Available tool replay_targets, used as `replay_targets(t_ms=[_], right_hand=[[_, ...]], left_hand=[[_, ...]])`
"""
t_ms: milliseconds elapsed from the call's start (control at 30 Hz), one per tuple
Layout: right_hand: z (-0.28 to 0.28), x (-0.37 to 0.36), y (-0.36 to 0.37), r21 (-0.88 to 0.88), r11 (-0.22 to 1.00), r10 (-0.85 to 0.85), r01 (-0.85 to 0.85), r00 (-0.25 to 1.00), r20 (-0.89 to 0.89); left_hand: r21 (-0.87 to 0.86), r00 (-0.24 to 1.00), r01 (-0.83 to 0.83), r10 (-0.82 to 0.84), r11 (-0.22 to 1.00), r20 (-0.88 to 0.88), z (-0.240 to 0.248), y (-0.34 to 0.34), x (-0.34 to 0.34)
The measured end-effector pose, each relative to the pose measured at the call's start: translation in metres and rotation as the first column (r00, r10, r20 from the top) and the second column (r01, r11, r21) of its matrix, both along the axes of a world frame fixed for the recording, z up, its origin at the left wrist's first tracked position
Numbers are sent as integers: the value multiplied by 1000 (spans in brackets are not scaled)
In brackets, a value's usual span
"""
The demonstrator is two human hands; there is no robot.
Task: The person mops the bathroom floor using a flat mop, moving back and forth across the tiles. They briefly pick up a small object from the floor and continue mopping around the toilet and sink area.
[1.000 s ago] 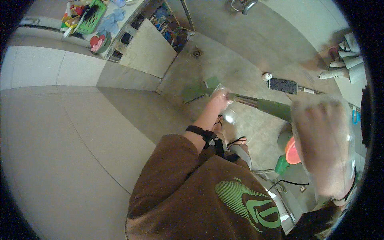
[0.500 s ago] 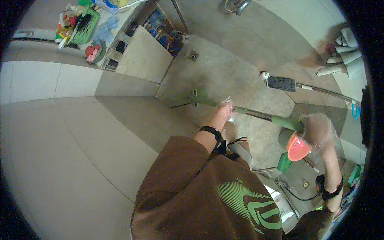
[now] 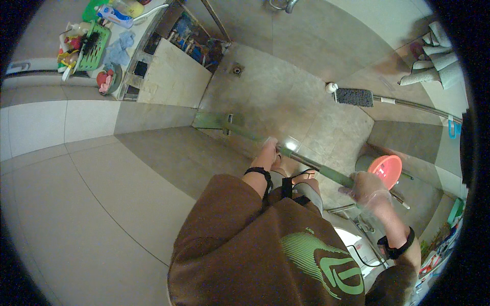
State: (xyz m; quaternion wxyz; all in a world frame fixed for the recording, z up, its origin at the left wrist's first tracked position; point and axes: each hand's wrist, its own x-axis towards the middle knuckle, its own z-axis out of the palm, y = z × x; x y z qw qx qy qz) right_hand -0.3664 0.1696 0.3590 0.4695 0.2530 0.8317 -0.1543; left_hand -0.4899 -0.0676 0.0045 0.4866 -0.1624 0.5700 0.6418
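Note:
A long green-and-metal pole with a flat green head slants across the view. The head is smeared and lies by the foot of the left wall, so I cannot tell its exact kind. My left hand, in a thin clear plastic glove, is closed around the pole's middle. Also in a clear glove, my right hand wraps the green grip at the near right end. Just beyond my right hand is an orange-red basin, on or against a grey bucket.
A grey flat mop lies along the right wall beside a white round item. A floor drain sits at the far left. A counter with a green basket stands left, above a pale panel. Grey cloths hang right.
My right hand has moved left and toward me with the pole's near end, uncovering the basin. The flat head has shifted left, and my left hand has moved slightly left too.

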Motion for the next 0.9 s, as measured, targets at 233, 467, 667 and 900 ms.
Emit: replay_targets(t_ms=[233, 467, 667, 900], right_hand=[[-17, 36, -8, -211, 953, -179, 217, 966, 187], [-9, 52, -32, -277, 927, -222, 251, 966, 132], [-5, 61, -41, -293, 774, -492, 562, 824, 280], [2, 69, -50, -325, 656, -681, 681, 720, 135]], left_hand=[[-382, 796, -300, 450, 874, 405, -79, 12, 12], [-290, 855, -241, 344, 926, 389, -101, -3, 9], [-294, 867, -191, 302, 937, 398, -103, 9, 0], [-263, 901, -147, 239, 954, 361, -106, 36, -27]])
